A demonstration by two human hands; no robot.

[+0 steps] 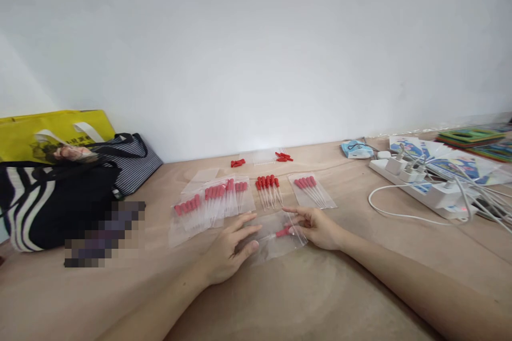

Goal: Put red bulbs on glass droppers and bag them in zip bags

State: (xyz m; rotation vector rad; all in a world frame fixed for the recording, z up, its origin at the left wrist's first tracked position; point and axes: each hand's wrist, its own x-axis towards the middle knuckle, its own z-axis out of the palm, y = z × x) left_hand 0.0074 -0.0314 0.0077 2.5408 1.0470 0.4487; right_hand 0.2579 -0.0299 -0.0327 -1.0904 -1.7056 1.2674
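Note:
A clear zip bag [268,248] lies on the table between my hands. My left hand [231,250] rests at its left end, fingers apart and lying over the plastic. At the bag's right, zip-edged end, my right hand [320,228] pinches a red-bulbed dropper [283,232]. The red bulb shows within the bag's outline, while the rest of the dropper is hidden by the fingers. Just beyond the bag lie several loose droppers [267,184], bulbs pointing away. To their right is a bag of droppers [307,184], and to their left are several overlapping filled bags [214,197].
Loose red bulbs [238,163] and more red bulbs [284,157] lie near the wall. A black bag [76,213] and a yellow bag [24,138] stand left. At right are a blue mask [356,149], a power strip [428,192] with cables, and printed sheets [460,168].

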